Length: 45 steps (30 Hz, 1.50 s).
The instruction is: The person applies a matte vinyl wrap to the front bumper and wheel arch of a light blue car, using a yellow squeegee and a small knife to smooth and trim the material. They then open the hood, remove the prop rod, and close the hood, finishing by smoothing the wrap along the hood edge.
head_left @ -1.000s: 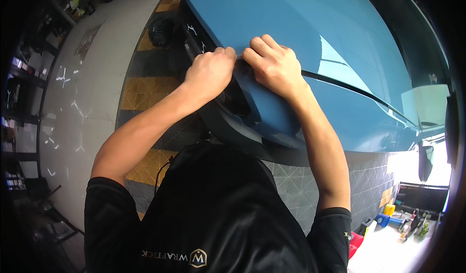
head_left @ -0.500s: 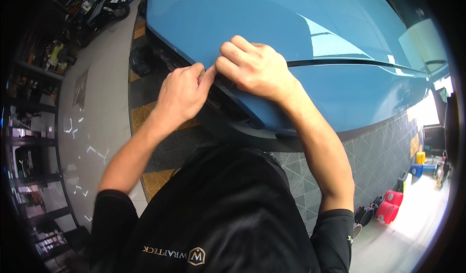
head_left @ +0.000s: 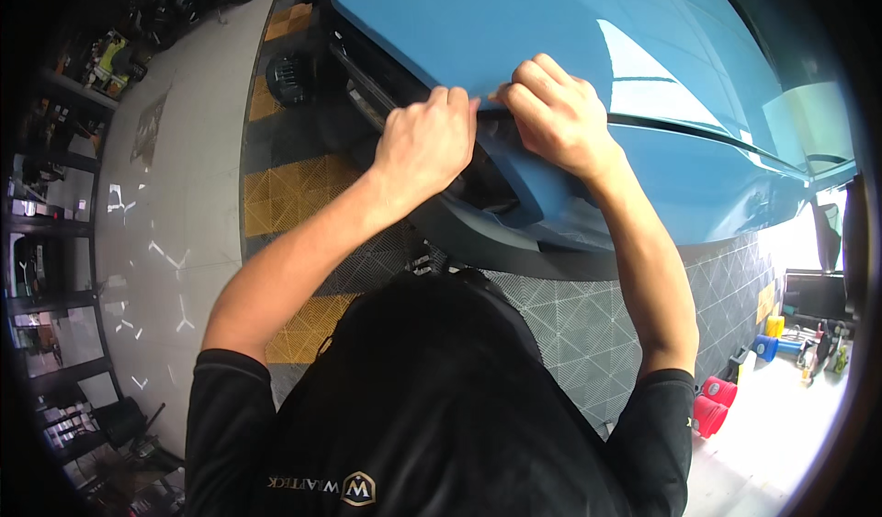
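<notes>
Far left in my feed there's dark shelving (head_left: 55, 269) along the pale floor, then a patch of yellow and black floor tiles (head_left: 285, 195) under the car's nose. Left hand (head_left: 424, 145) is curled into a loose fist, fingertips pinching at the edge of the blue film (head_left: 514, 39) right where the hood meets the dark seam (head_left: 680, 131). Can't tell exactly how much film is between the fingers, the knuckles hide it. Right hand (head_left: 551, 113) sits just beside it, nearly touching, fingers bent down and pressing on that same edge above the dark headlight opening (head_left: 487, 186). Compared with a second ago, both hands have slid along the seam and closed in tighter together, so I'd guess the edge is getting tucked bit by bit. Over at far right, red and blue containers (head_left: 735, 379) sit on the floor.
</notes>
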### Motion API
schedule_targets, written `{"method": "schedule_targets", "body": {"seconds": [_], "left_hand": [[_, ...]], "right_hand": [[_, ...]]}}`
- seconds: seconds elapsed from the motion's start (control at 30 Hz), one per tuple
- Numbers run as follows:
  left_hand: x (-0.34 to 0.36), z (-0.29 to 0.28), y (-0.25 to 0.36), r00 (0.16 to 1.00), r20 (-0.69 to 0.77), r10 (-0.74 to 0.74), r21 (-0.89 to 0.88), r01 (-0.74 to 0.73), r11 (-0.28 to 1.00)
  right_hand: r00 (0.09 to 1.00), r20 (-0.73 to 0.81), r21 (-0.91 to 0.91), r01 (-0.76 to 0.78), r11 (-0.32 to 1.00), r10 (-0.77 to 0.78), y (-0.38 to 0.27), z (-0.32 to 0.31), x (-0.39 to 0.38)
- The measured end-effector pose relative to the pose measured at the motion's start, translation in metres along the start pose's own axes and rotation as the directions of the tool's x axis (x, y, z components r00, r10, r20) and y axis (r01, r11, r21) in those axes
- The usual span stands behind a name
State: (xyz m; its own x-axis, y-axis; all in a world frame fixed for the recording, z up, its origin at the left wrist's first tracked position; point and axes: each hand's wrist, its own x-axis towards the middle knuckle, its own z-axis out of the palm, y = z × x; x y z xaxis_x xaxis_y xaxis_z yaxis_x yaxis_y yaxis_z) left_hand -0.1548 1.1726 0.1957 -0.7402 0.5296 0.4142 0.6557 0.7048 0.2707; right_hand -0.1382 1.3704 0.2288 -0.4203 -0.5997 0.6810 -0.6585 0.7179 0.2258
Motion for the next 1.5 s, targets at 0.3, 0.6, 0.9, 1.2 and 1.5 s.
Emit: {"method": "schedule_targets", "body": {"seconds": [0.3,0.6,0.9,1.2,1.5], "left_hand": [[0.011,0.0,0.0,0.998,-0.062,0.003,-0.04,-0.006,0.999],[0.006,0.014,-0.009,0.963,-0.267,0.036,-0.161,-0.081,0.984],[-0.002,0.014,-0.004,0.969,-0.246,-0.007,-0.027,0.001,1.0],[-0.011,0.009,-0.007,0.987,-0.14,-0.083,-0.021,0.081,0.996],[-0.005,-0.009,-0.01,0.994,0.009,-0.105,-0.156,0.105,0.982]], "right_hand": [[0.995,-0.104,0.06,0.015,0.998,-0.009,0.003,0.003,0.0],[0.993,-0.116,0.044,0.044,0.998,-0.039,0.002,0.005,0.007],[0.999,-0.029,0.027,0.023,0.999,-0.022,0.002,-0.011,0.012],[1.0,0.008,0.126,0.008,0.992,-0.009,0.001,-0.011,0.009],[0.995,0.024,0.098,-0.099,0.99,0.097,-0.005,-0.006,0.002]]}}
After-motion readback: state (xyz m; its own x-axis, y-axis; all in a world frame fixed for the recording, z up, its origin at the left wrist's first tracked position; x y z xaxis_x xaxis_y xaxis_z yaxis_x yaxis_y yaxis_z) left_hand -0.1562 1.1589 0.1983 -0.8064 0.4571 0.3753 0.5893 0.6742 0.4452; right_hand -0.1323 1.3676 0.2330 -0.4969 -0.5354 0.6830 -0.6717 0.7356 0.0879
